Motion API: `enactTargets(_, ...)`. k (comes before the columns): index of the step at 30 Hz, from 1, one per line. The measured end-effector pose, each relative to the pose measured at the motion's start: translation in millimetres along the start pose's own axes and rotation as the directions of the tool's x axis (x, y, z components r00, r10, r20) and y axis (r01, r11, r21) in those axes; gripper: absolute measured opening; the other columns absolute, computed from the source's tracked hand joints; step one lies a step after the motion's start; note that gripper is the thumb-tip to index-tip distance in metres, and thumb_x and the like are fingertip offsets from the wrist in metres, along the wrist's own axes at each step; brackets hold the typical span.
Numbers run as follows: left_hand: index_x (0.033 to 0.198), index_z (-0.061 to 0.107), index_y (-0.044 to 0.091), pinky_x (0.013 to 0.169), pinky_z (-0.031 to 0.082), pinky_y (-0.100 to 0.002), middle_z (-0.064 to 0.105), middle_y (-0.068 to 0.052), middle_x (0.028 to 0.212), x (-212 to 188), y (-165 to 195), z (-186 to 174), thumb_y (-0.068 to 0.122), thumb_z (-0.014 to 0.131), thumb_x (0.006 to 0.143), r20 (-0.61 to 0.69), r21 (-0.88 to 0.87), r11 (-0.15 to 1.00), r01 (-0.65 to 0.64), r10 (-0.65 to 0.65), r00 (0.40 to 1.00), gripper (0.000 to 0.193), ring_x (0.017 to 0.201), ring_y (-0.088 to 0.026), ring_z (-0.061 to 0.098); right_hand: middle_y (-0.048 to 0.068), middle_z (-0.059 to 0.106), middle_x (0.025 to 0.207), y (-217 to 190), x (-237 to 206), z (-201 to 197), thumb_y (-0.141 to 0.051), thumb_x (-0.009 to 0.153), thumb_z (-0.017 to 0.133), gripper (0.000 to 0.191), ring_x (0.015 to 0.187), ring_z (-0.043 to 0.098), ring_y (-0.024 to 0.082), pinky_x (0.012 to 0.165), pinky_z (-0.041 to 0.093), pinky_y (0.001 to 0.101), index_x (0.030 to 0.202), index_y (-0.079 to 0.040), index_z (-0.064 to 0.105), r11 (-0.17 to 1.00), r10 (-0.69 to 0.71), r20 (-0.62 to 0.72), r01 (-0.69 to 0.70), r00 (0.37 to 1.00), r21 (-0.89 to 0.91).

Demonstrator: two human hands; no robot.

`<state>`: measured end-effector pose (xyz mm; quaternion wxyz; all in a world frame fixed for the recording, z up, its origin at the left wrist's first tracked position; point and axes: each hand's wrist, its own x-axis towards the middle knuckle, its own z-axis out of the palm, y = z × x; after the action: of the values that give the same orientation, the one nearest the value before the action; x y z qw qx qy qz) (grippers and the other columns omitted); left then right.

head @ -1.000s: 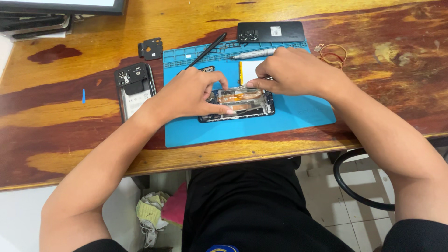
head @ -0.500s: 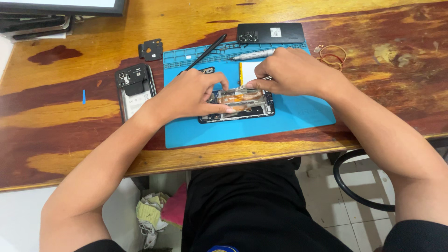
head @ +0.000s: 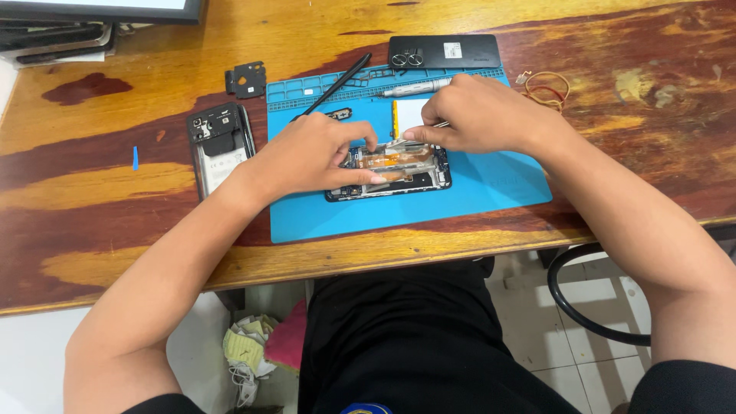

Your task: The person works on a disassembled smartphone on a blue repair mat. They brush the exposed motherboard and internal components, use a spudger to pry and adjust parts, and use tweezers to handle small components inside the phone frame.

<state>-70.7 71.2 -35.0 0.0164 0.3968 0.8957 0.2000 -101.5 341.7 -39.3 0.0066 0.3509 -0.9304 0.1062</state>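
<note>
The opened phone (head: 391,170) lies face down on the blue mat (head: 491,192), its glossy boards and copper-toned flex bare. The left hand (head: 310,157) steadies its near edge, fingers pressed flat on the frame. The right hand (head: 479,115) pinches a thin metal tool (head: 440,124) at the top edge; a light, shallow grip seems wise, since the flex looks fragile. Around them: a black stylus-like rod (head: 337,84), a silver screwdriver (head: 418,87), a black back cover (head: 443,51), a second frame (head: 221,146) on the varnished wooden tabletop (head: 115,192).
</note>
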Motion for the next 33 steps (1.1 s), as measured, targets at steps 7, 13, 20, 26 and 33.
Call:
enactTargets(7, 0.105, 0.072, 0.013, 0.052, 0.045, -0.039, 0.052, -0.004, 0.052, -0.5, -1.9, 2.5, 0.053, 0.079, 0.083, -0.013, 0.001, 1.0, -0.016, 0.016, 1.0, 0.046, 0.049, -0.023, 0.058, 0.018, 0.068, 0.063, 2.0, 0.9, 3.4, -0.048, 0.095, 0.067, 0.046, 0.065, 0.067, 0.039, 0.065, 0.053, 0.0486, 0.082, -0.006, 0.08, 1.0, -0.007, -0.002, 0.007, 1.0, -0.002)
enactTargets(13, 0.103, 0.073, 0.013, 0.052, 0.046, -0.038, 0.052, -0.004, 0.052, 1.3, -2.5, 3.1, 0.053, 0.08, 0.083, -0.016, 0.001, 1.0, -0.012, 0.012, 1.0, 0.045, 0.05, -0.022, 0.058, 0.017, 0.069, 0.065, 1.3, -0.1, 3.5, -0.05, 0.095, 0.066, 0.046, 0.068, 0.068, 0.039, 0.067, 0.054, 0.0495, 0.084, -0.008, 0.081, 0.999, 0.029, 0.009, -0.029, 1.0, -0.029)
enactTargets(20, 0.105, 0.073, 0.013, 0.052, 0.046, -0.038, 0.052, -0.004, 0.052, 1.1, -4.0, 3.2, 0.052, 0.081, 0.082, -0.023, -0.021, 1.0, -0.009, 0.008, 1.0, 0.047, 0.048, -0.023, 0.057, 0.016, 0.071, 0.07, -2.8, -0.7, 4.1, -0.052, 0.098, 0.061, 0.048, 0.072, 0.069, 0.04, 0.068, 0.054, 0.0508, 0.084, -0.009, 0.079, 0.99, 0.066, 0.028, -0.062, 0.997, -0.124)
enactTargets(26, 0.104, 0.073, 0.013, 0.052, 0.046, -0.037, 0.052, -0.004, 0.051, 1.4, -4.2, 3.9, 0.054, 0.081, 0.081, -0.028, -0.038, 0.999, -0.009, 0.008, 1.0, 0.048, 0.047, -0.022, 0.057, 0.016, 0.07, 0.069, -1.6, -1.9, 3.3, -0.047, 0.098, 0.064, 0.045, 0.071, 0.069, 0.039, 0.069, 0.055, 0.0504, 0.083, -0.007, 0.077, 0.995, 0.015, -0.02, -0.017, 1.0, -0.097)
enactTargets(33, 0.104, 0.073, 0.012, 0.05, 0.045, -0.037, 0.052, -0.003, 0.05, 1.5, -4.7, 4.1, 0.055, 0.081, 0.08, -0.016, -0.034, 0.999, 0.023, -0.023, 1.0, 0.05, 0.045, -0.022, 0.056, 0.016, 0.071, 0.069, -2.2, -2.6, 3.5, -0.045, 0.097, 0.066, 0.04, 0.07, 0.068, 0.04, 0.067, 0.054, 0.0507, 0.088, -0.007, 0.078, 0.997, 0.001, -0.051, -0.005, 0.999, -0.077)
